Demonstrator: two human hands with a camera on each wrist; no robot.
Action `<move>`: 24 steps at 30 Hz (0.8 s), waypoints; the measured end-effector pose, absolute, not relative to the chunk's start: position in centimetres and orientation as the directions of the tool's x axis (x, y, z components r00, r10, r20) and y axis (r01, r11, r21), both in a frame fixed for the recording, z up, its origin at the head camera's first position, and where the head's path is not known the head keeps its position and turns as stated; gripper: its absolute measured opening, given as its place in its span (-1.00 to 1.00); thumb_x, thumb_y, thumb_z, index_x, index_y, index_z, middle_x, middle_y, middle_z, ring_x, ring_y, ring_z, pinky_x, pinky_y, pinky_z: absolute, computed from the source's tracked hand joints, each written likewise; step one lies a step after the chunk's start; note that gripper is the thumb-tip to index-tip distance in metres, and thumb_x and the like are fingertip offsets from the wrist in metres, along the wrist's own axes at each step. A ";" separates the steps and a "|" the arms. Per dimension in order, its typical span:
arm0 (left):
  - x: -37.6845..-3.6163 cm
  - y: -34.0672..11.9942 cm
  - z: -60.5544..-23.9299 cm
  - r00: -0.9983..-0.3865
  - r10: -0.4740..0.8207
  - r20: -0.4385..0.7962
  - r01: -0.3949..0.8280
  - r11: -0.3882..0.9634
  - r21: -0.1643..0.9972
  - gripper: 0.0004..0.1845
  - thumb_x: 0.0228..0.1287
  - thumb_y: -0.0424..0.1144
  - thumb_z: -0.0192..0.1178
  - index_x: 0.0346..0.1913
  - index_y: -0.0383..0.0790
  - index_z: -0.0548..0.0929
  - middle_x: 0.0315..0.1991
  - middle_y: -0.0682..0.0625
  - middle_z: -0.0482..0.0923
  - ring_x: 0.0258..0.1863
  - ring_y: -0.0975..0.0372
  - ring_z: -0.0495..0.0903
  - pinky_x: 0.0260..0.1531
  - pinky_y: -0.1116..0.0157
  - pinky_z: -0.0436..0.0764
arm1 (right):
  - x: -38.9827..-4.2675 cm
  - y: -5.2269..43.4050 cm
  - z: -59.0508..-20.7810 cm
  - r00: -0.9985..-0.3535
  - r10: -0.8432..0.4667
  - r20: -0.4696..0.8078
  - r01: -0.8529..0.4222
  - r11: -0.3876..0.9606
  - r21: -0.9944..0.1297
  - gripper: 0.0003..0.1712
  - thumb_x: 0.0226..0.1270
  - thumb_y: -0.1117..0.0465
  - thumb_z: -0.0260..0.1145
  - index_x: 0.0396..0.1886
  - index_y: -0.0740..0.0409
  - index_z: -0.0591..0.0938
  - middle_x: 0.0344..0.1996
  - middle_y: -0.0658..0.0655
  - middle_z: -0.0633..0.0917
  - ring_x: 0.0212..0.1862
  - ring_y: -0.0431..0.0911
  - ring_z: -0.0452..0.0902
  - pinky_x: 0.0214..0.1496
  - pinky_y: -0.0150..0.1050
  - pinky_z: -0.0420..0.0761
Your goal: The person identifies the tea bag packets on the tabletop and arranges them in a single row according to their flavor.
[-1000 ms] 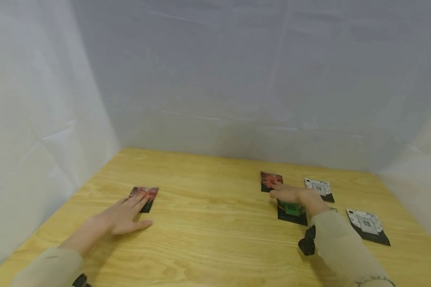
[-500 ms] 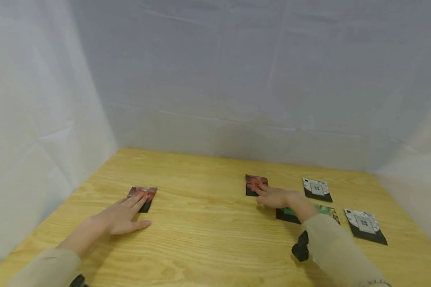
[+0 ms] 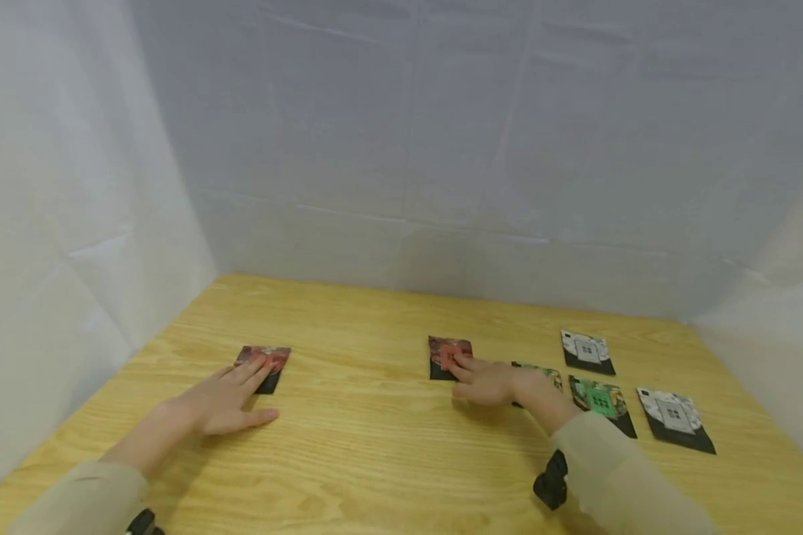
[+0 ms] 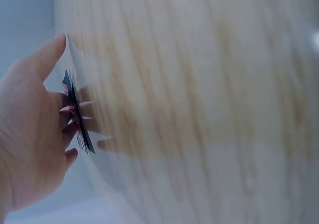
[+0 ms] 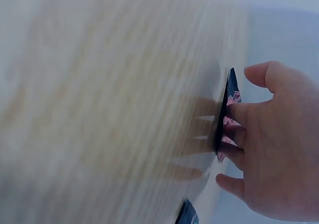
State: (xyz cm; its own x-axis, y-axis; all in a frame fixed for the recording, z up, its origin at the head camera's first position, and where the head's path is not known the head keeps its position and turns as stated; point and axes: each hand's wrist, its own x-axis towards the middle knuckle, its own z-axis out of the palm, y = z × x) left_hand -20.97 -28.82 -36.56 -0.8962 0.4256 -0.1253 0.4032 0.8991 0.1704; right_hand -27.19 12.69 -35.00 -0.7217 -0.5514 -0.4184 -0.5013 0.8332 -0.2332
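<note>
A flat red-and-black packet [image 3: 268, 358] lies at the left of the wooden table, and the extended fingers of my left hand [image 3: 224, 401] rest on its top. In the left wrist view, the fingertips of that hand [image 4: 35, 109] touch the packet [image 4: 78, 115] and the thumb stands apart. Nearer the middle lies a second red-and-black packet [image 3: 442, 349], pressed from above by the fingers of my right hand [image 3: 491, 383]. From the right wrist, the hand [image 5: 281, 139] shows its straight fingers against this packet [image 5: 230, 107], with thumb and little finger off it.
Two green-and-black packets lie right of my right hand, one [image 3: 601, 401] in full view and one [image 3: 538, 371] partly behind the wrist. Farther right are two white-and-black packets, one at the back [image 3: 587, 351] and one nearer [image 3: 676, 417]. White sheeting [image 3: 401, 148] encloses the table [image 3: 348, 461].
My right hand has slid the second red-and-black packet leftward and slightly nearer across the table, uncovering the green packets. My left hand has stayed on its packet.
</note>
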 end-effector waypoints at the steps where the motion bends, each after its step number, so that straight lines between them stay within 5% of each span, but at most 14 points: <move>1: -21.0 -28.8 -36.6 -0.897 0.425 -0.124 0.403 0.899 0.170 -0.03 0.27 0.32 -0.12 0.36 -0.53 0.09 0.39 -0.40 -0.10 0.35 -0.21 -0.06 0.26 -0.19 -0.04 | -27.0 12.5 -35.0 -0.716 -0.563 -0.413 -0.520 0.825 -0.223 -0.33 0.50 -0.08 -0.23 0.47 0.11 -0.03 0.46 0.18 -0.11 0.45 0.06 -0.23 0.40 0.07 -0.06; 24: -21.0 -29.0 -36.4 -0.893 0.433 -0.122 0.407 0.893 0.191 -0.01 0.25 0.32 -0.08 0.35 -0.54 0.08 0.37 -0.43 -0.08 0.34 -0.24 -0.05 0.27 -0.17 -0.03 | -22.6 7.2 -35.4 -0.697 -0.607 -0.382 -0.611 0.781 -0.126 -0.12 0.33 -0.42 -0.38 0.48 -0.01 -0.06 0.46 0.09 -0.14 0.45 -0.05 -0.25 0.41 0.05 -0.08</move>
